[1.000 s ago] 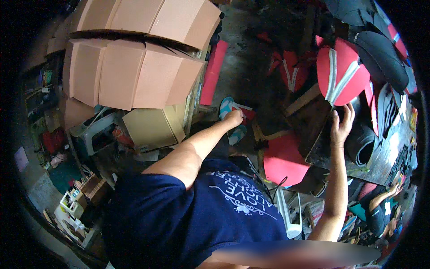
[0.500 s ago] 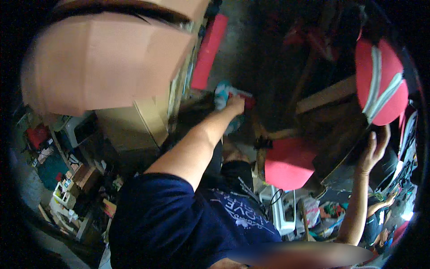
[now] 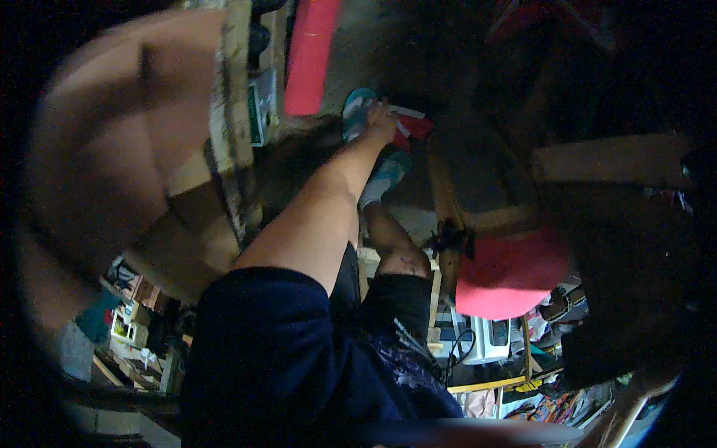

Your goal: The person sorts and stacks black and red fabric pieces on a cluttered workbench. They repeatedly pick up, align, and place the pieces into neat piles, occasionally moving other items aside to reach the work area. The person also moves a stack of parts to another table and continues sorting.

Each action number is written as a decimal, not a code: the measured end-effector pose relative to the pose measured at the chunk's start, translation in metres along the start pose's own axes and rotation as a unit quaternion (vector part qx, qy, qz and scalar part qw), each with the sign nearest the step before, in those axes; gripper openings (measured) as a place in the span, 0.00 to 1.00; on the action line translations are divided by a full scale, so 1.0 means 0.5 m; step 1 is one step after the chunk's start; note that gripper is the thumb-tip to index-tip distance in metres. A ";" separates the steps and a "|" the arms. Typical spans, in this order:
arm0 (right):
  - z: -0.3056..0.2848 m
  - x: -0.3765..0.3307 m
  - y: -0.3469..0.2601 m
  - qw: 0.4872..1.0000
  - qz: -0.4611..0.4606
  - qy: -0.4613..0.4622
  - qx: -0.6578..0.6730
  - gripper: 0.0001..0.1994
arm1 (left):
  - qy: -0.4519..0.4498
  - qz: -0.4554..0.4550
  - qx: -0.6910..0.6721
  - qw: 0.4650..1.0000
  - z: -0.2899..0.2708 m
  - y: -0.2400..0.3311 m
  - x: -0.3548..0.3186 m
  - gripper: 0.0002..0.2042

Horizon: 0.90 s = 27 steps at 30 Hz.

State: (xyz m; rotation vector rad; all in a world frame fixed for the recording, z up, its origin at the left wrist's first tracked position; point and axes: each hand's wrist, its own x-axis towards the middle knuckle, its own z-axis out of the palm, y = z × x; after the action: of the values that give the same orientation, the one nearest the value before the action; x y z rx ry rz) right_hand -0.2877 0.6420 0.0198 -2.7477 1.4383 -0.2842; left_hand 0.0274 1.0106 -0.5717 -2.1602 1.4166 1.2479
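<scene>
My left hand (image 3: 379,121) reaches down beside a teal and white slipper (image 3: 356,110) on my foot. Against its right side lies a red piece with a pale strip (image 3: 411,128). Dimness and blur keep me from telling whether the fingers grip it. My right forearm (image 3: 631,407) enters at the lower right; its hand is lost in shadow near the rim. Between my arms, a bright pink-red panel (image 3: 511,276) stands beside a wooden post (image 3: 446,272).
A long red block (image 3: 310,60) extends beyond my feet. Large cardboard sheets (image 3: 97,149) fill the left, near a pale post (image 3: 233,97). At right, a wooden beam (image 3: 612,158) crosses the dark area. A white plastic frame (image 3: 491,340) stands below the pink-red panel.
The view has shifted. My right hand has moved from the pink piece with grey strips to the lower right, and that piece is out of sight. My left hand stays low near the red piece.
</scene>
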 end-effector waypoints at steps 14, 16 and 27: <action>0.004 -0.019 -0.084 0.977 0.143 0.063 0.148 0.28 | 0.027 -0.137 -0.246 0.959 -0.023 0.039 0.101 0.21; -0.003 -0.005 -0.096 0.967 0.163 0.072 0.183 0.28 | 0.195 -0.123 -0.300 0.926 -0.091 0.080 0.053 0.25; 0.031 0.044 -0.221 0.954 0.047 0.013 0.295 0.26 | 0.528 -0.009 -0.631 0.568 -0.815 0.194 -0.317 0.28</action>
State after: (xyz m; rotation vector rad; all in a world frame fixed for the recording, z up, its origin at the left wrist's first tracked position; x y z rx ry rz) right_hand -0.1827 0.6864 0.0197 -2.1935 1.2263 -0.6318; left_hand 0.1294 0.8063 -0.1861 -4.4315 0.4235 0.9466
